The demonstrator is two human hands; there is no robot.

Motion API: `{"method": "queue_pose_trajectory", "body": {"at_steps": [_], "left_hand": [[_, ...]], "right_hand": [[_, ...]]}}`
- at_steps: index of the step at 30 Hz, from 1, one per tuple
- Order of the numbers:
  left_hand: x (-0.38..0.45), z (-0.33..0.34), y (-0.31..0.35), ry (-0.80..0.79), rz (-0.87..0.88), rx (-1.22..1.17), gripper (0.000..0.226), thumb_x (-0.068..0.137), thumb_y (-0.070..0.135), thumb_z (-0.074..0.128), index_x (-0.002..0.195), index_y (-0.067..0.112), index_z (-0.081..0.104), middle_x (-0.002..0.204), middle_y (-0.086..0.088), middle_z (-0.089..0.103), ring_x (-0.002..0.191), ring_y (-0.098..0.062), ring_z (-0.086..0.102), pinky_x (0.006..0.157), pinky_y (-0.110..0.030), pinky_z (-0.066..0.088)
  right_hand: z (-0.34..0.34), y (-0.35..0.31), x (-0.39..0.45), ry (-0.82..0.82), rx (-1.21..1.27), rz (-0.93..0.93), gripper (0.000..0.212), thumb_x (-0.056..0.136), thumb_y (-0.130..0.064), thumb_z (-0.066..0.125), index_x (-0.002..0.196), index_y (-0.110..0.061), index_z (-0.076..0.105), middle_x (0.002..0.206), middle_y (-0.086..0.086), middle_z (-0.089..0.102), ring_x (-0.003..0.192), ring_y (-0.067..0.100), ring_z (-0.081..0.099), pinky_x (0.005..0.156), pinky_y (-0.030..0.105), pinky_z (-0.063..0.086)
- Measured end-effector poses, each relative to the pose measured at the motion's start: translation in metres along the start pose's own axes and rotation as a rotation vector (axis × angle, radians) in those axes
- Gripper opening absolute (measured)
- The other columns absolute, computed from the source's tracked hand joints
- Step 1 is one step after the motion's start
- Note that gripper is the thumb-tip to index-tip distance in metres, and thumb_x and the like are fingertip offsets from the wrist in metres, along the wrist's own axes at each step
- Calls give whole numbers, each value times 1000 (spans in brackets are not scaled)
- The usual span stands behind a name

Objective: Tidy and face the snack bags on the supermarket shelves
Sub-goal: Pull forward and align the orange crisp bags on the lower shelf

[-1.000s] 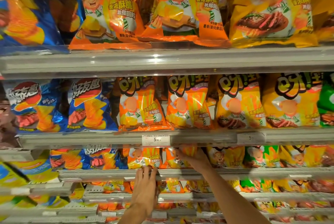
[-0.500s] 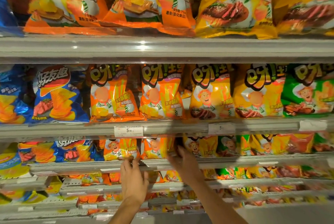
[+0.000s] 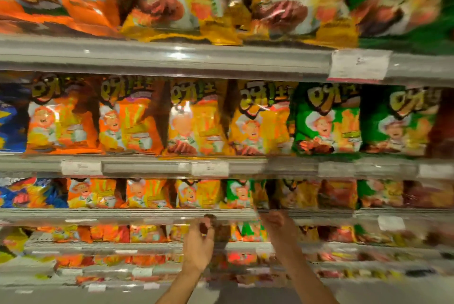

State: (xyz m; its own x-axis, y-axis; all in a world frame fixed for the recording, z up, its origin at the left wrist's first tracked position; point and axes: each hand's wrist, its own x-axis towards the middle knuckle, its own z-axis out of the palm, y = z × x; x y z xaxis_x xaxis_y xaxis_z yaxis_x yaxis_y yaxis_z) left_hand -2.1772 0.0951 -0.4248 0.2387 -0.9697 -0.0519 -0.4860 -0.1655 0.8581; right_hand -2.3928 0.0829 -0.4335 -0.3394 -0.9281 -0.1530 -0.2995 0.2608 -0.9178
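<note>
Both hands up at the third shelf edge, under the small snack bags. Left hand curled, seemingly empty; right hand too blurred to tell. Best to square each bag upright, logo forward, flush with the lip. Since half a second ago, view swung right; hands lower, off the bags.
</note>
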Motion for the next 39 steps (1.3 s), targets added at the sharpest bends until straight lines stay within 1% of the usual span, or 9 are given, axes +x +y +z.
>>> {"method": "queue_pose_trajectory", "body": {"at_steps": [6,9,11,16,20,26,29,34,39], "left_hand": [[-9,51,42,68,37,-64,30,91,6,64,120,1,60,112,-18,64,104,-36,62,93,-46,50],[-3,63,59,69,9,-28,49,92,18,69,135,1,52,129,-17,58,120,-34,55,103,-46,45],[6,68,70,56,-18,-38,64,91,29,70,144,3,43,137,-15,54,127,-31,52,107,-44,42],[35,77,81,-82,-70,-90,97,81,44,78,153,5,25,151,-13,41,139,-32,40,115,-45,36],[56,84,80,-120,-83,-101,88,67,47,83,134,13,38,106,-18,59,101,-36,59,94,-52,51],[78,89,82,-144,-118,-208,78,69,15,90,126,16,37,110,9,54,104,-11,50,95,-26,41],[80,87,87,-184,-112,-259,71,68,5,89,123,13,44,112,1,58,105,-15,54,87,-22,45],[77,86,94,-186,-134,-341,46,69,-4,85,96,17,55,98,-5,63,94,-21,58,78,-28,52],[76,86,92,-161,-198,-399,56,68,-6,85,113,6,54,109,-12,64,102,-26,60,70,-20,54]], "right_hand": [[-73,21,22,210,-58,-62,28,85,-13,82,105,-3,66,79,-7,70,79,5,70,69,12,47],[-94,22,37,170,-174,-27,55,87,-29,80,126,5,59,123,19,66,121,39,60,100,43,50],[-107,20,50,91,-214,49,89,87,-46,77,154,-3,37,157,17,40,144,37,39,112,53,41],[-114,13,78,5,-138,-95,89,78,-46,85,148,-10,44,143,12,52,131,34,53,104,51,48],[-109,10,94,-37,-119,-151,89,70,-49,89,142,-14,52,134,6,56,122,27,58,99,42,52],[-101,17,118,-131,-76,-135,90,64,-60,89,136,-18,54,128,5,64,119,25,61,99,43,52],[-100,17,122,-145,-39,-107,86,64,-57,90,132,-16,57,123,8,68,117,27,64,99,43,53],[-103,6,114,-60,23,-125,86,64,-46,94,137,-28,52,120,-18,65,116,7,60,84,7,43],[-110,1,106,-6,-28,-141,94,65,-49,92,144,-23,48,137,-4,62,126,18,56,103,33,48]]}}
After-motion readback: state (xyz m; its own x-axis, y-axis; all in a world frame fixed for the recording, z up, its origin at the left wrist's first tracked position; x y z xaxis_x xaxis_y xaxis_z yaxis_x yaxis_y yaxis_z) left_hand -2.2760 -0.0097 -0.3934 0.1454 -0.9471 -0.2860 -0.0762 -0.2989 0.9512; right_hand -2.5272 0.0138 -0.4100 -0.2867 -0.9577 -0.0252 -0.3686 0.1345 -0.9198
